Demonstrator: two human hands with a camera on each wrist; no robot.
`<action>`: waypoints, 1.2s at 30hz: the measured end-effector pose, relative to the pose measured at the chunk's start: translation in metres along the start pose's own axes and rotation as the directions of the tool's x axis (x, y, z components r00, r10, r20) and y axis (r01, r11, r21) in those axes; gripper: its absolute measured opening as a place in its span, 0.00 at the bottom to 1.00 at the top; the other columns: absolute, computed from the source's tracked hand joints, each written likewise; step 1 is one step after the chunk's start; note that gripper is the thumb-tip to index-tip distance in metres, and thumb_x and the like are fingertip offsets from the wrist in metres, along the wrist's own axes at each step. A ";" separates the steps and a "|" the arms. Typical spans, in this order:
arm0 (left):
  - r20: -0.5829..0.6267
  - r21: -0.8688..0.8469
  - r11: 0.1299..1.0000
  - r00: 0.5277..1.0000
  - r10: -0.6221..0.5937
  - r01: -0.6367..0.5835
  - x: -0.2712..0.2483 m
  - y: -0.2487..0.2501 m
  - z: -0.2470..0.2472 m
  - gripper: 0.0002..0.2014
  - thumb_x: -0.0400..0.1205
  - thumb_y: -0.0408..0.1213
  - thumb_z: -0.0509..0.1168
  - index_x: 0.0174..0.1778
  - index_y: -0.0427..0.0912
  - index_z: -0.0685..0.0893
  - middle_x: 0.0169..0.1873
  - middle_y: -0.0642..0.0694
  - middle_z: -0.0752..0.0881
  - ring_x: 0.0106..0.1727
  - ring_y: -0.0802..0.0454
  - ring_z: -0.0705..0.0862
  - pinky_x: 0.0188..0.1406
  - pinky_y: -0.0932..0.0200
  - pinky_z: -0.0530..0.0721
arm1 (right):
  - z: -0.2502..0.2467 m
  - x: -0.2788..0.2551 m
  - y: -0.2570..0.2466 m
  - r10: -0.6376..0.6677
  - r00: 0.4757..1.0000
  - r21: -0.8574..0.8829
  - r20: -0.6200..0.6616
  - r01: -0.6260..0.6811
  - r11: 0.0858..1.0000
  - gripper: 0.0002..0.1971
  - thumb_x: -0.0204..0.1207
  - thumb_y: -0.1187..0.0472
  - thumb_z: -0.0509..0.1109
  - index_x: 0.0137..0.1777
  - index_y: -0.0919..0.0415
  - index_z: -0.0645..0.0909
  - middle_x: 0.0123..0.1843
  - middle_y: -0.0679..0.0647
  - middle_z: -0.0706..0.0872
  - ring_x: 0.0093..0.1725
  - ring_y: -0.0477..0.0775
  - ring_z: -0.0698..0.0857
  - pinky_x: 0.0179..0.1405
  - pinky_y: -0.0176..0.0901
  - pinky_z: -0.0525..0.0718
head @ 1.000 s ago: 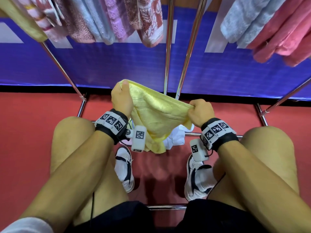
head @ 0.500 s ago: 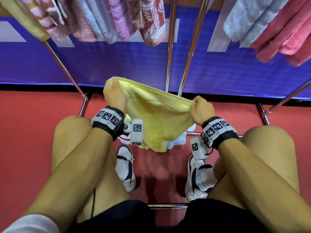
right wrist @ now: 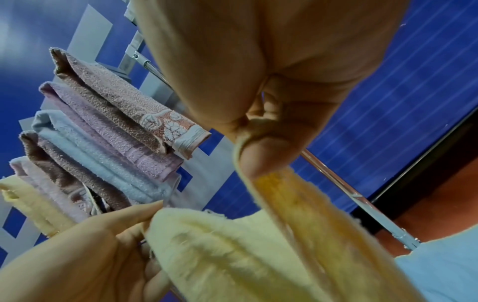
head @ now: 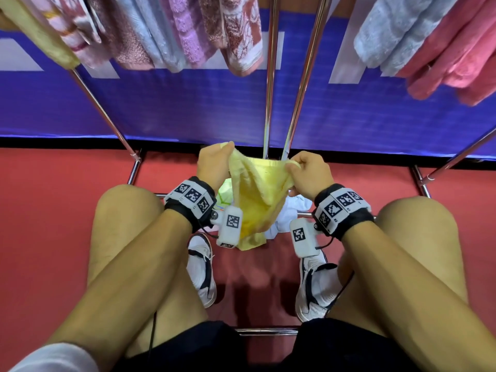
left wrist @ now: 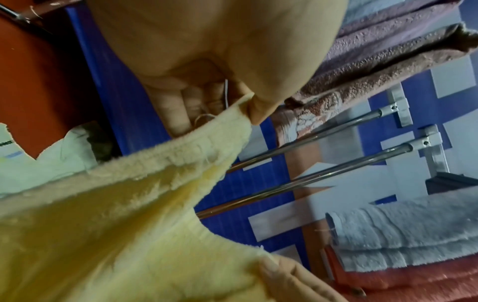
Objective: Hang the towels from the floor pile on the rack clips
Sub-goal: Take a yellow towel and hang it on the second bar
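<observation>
A pale yellow towel hangs between my two hands in front of my knees. My left hand pinches one top corner of the yellow towel, thumb against fingers. My right hand pinches the other top corner of the yellow towel. The cloth sags in folds between them. Under it on the floor lies the pile, with a white towel and a greenish one showing. Above, the rack carries hung towels: pink, brown and light blue ones on the left, grey-blue and pink ones on the right.
Two chrome uprights of the rack rise just behind the yellow towel. A low chrome bar crosses between my knees, another lies near my shorts. My shoes stand on the red floor. A blue panel backs the rack.
My hands have moved closer together and lower, so the spread towel now sags in folds. The left hand came right and down from its raised spot.
</observation>
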State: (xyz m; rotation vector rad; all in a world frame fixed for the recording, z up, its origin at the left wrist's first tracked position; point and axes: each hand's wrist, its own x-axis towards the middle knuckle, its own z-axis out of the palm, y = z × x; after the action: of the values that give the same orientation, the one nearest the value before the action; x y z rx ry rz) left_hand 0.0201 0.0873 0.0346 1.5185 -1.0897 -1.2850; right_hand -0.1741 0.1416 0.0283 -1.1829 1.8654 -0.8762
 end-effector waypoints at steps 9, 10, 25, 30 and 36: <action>0.195 0.066 0.996 0.979 0.054 -0.068 -0.016 -0.008 0.027 0.22 0.76 0.50 0.64 0.43 0.29 0.81 0.36 0.36 0.83 0.39 0.44 0.82 0.50 0.25 0.85 | 0.020 -0.007 -0.006 -0.026 0.975 0.172 0.219 -0.012 0.985 0.09 0.80 0.70 0.64 0.48 0.54 0.72 0.35 0.66 0.82 0.21 0.58 0.82 0.20 0.41 0.80; 0.202 0.077 0.994 0.977 0.066 -0.083 -0.016 -0.010 0.030 0.20 0.76 0.50 0.64 0.42 0.32 0.83 0.36 0.34 0.84 0.40 0.44 0.83 0.50 0.26 0.85 | 0.020 -0.008 -0.007 -0.039 0.976 0.185 0.216 -0.002 0.983 0.10 0.81 0.71 0.61 0.46 0.54 0.72 0.33 0.65 0.82 0.21 0.59 0.83 0.20 0.43 0.81; 0.288 0.045 0.993 0.953 0.089 -0.106 -0.018 -0.009 0.039 0.10 0.87 0.35 0.63 0.43 0.44 0.88 0.31 0.50 0.86 0.36 0.53 0.86 0.53 0.33 0.88 | 0.007 -0.004 -0.002 -0.108 0.992 0.378 0.064 0.076 0.923 0.15 0.63 0.73 0.83 0.47 0.63 0.85 0.32 0.57 0.88 0.36 0.56 0.88 0.48 0.53 0.90; 0.395 0.015 0.987 0.908 0.138 -0.157 -0.024 -0.009 0.043 0.11 0.88 0.32 0.60 0.55 0.42 0.88 0.40 0.40 0.87 0.42 0.44 0.84 0.52 0.35 0.85 | 0.008 -0.001 0.000 -0.159 0.987 0.350 0.020 0.142 0.926 0.08 0.67 0.69 0.82 0.42 0.64 0.86 0.26 0.58 0.85 0.31 0.62 0.87 0.42 0.57 0.91; 0.322 -0.024 0.993 0.940 0.114 -0.113 -0.017 -0.011 0.039 0.05 0.84 0.27 0.65 0.51 0.38 0.85 0.35 0.44 0.90 0.38 0.51 0.90 0.41 0.54 0.89 | 0.008 0.001 0.003 -0.248 0.968 0.226 0.029 0.235 0.945 0.03 0.75 0.67 0.76 0.44 0.59 0.88 0.36 0.66 0.88 0.32 0.57 0.89 0.45 0.55 0.91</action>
State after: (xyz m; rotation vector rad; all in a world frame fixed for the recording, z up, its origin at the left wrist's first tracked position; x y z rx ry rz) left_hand -0.0187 0.1041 0.0242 1.2460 -1.3597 -1.4880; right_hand -0.1688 0.1403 0.0212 -1.2979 1.5512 -1.1415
